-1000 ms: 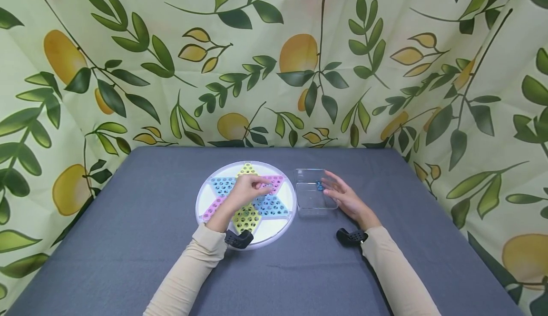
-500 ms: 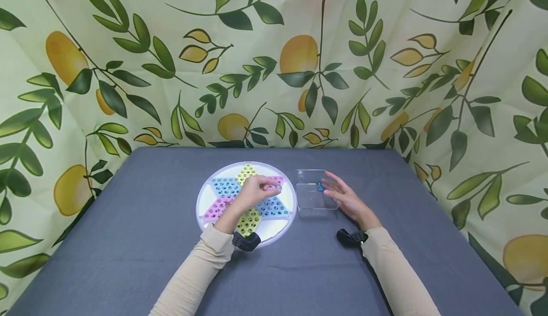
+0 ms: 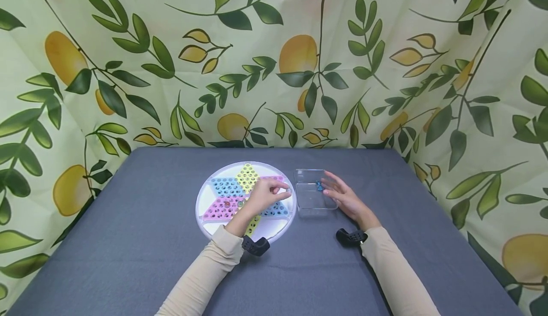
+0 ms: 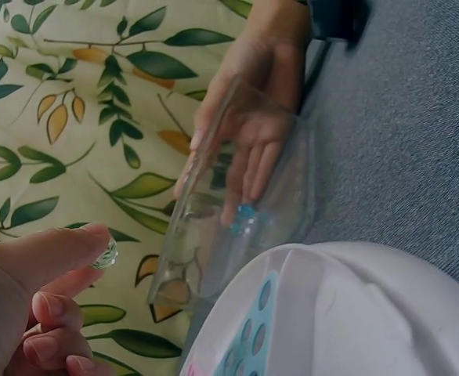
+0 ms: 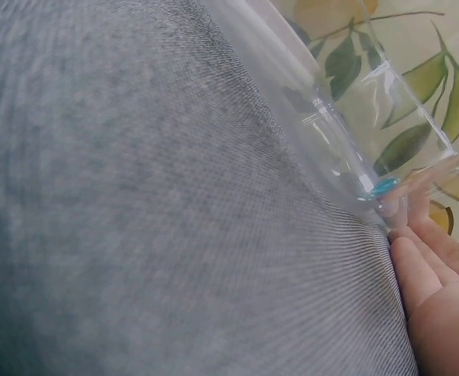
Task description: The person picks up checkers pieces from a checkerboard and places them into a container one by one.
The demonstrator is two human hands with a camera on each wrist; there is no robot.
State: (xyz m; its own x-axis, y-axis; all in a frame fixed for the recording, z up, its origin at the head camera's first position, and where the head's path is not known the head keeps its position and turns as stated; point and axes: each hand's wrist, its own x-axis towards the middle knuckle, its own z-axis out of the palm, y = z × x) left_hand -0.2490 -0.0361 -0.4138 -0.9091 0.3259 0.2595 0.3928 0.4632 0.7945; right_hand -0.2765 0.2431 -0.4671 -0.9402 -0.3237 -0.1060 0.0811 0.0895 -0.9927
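Observation:
My left hand (image 3: 269, 197) is above the right part of a round white Chinese checkers board (image 3: 276, 226). Between thumb and forefinger it pinches a clear, faceted marble (image 4: 106, 254), greenish in the left wrist view. Right of the board stands a transparent plastic box (image 3: 309, 199). A few blue marbles (image 3: 319, 185) lie inside it, near its right wall. My right hand (image 3: 348, 202) rests at that right side with fingers extended, touching the box or very close to it. Part of the board's star pattern is hidden under my left hand and forearm.
A reddish marble (image 3: 227, 204) and a greenish one (image 3: 240, 204) sit on the board's pink area. Grey cloth (image 3: 128, 240) covers the table. A leaf-and-fruit patterned curtain (image 3: 257, 87) hangs behind and along the sides.
My left hand has moved right across the board toward the box, holding the clear marble. More of the pink area on the left now shows. My right hand and the box have stayed put.

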